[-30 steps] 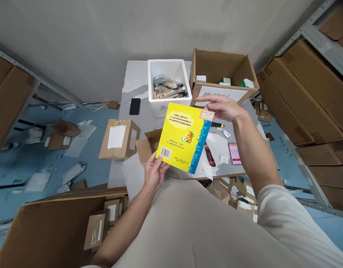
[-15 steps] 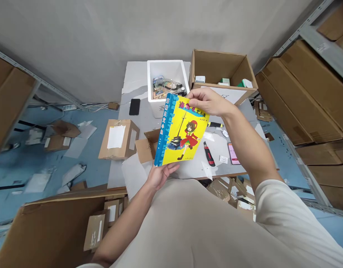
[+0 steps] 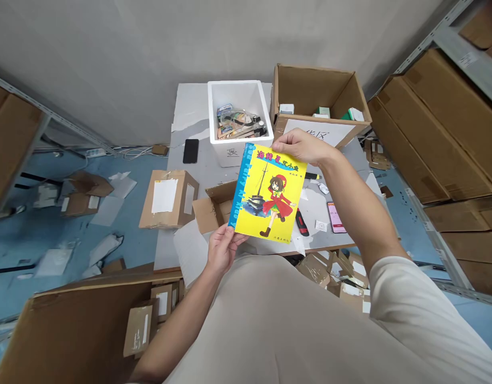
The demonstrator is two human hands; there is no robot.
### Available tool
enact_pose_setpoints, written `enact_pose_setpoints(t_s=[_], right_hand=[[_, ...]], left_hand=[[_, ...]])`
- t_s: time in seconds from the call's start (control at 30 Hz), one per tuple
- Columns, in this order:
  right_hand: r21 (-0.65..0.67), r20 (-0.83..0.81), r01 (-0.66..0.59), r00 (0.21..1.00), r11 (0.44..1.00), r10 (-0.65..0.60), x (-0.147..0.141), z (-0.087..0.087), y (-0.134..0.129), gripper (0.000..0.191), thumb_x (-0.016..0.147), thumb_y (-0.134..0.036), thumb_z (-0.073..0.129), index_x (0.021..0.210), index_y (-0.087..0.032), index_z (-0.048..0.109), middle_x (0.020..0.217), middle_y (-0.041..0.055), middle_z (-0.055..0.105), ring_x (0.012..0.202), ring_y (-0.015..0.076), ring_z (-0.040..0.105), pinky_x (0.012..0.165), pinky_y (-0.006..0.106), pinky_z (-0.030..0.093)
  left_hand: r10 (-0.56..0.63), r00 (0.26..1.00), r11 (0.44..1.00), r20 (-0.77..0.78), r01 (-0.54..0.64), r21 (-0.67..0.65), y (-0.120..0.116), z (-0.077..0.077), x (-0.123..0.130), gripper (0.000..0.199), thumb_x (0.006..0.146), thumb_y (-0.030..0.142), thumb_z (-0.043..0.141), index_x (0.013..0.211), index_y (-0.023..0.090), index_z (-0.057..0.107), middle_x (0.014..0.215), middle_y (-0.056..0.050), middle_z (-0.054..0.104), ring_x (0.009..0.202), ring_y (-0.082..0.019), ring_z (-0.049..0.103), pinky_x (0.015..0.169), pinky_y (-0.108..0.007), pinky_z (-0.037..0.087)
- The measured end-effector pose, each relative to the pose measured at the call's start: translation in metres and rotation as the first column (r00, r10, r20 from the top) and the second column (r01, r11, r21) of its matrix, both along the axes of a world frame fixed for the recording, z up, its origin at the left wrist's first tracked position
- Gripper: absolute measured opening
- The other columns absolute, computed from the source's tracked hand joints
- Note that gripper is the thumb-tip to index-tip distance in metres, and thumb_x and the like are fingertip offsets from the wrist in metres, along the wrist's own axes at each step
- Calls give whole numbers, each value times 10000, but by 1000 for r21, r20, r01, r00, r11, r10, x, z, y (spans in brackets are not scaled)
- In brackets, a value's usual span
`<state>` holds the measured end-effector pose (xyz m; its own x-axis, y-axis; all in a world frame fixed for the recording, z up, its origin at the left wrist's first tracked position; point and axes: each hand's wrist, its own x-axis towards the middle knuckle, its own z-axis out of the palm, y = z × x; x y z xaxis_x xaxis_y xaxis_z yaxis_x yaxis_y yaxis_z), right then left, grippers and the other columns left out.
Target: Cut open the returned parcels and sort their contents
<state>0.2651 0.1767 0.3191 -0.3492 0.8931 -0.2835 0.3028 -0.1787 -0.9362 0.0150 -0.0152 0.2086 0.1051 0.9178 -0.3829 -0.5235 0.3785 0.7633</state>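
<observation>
A yellow book (image 3: pixel 266 197) with a blue spine edge and a drawn figure in a red coat is held up over the table, its front cover facing me. My left hand (image 3: pixel 224 248) grips its lower left corner, thumb on the cover. At the top edge, my right hand (image 3: pixel 300 146) pinches the book near the middle. Behind the book's left side lies an open small cardboard box (image 3: pixel 206 215), partly covered by it. A red and black cutter (image 3: pixel 302 223) shows just past the book's lower right side.
On the table (image 3: pixel 169 250) are a white foam box (image 3: pixel 240 149) of small items, a large carton (image 3: pixel 316 88), a closed carton (image 3: pixel 182 205), a black phone (image 3: pixel 190 151) and a lit phone (image 3: pixel 336 217). A big open carton (image 3: pixel 81 325) stands lower left; shelves flank both sides.
The book has turned so its cover faces me more squarely and its spine shows less. My left thumb has come onto the cover's lower left corner.
</observation>
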Motion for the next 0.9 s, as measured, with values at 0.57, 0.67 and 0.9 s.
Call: enact_pose_setpoints(t_s=[0.57,0.67,0.9], right_hand=[[77,-159,378,918,923,-363,-18,-38,102,422,787,-464,686,1124,-215,635,931,58,737,880,212,700,673,297,587],[101,-115,597,801,796,-587,-37,-64,156,365,882,-418,575,1168,-191,595,931,66,730,842,198,704,651,304,586],[-198,-68,598,782,777,-619,-61,-118,151,162,877,-263,581,982,-149,628,681,30,701,568,144,664,539,278,584]], left_hand=[[166,985,973,-39,-170,-158,21,-17,-24,425,672,446,789,971,160,691,967,-102,741,883,-193,711,865,-320,547],[236,968,949,-81,-248,-197,15,-24,-36,396,652,434,805,930,171,701,928,-81,747,844,-174,714,855,-301,546],[337,924,895,-183,-375,-243,0,-32,-61,404,633,464,807,909,187,704,866,-56,750,808,-188,716,824,-324,569]])
